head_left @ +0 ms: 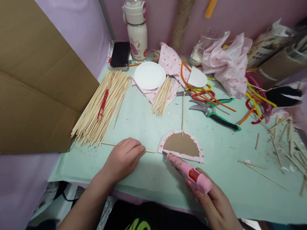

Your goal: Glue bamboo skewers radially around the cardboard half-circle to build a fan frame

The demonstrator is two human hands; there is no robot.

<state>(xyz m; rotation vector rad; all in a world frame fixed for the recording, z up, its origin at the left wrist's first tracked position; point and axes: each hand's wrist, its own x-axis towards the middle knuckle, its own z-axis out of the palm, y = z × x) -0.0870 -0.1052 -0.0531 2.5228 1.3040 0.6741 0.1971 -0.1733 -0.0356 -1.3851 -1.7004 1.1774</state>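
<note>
My left hand is closed on a thin wooden stick that lies sideways on the table, its right end close to the left corner of a half-round piece. That half-round piece is brown cardboard edged with pink dotted fabric. A second stick stands out from its top, the lower end resting on the cardboard. In my right hand is a pink glue gun, with its nozzle at the lower left corner of the fabric edge.
Bundled sticks lie at left beside a large cardboard sheet. Behind are a white disc, a bottle and a phone. Green-handled pruners, pipe cleaners and cut stick pieces are at right.
</note>
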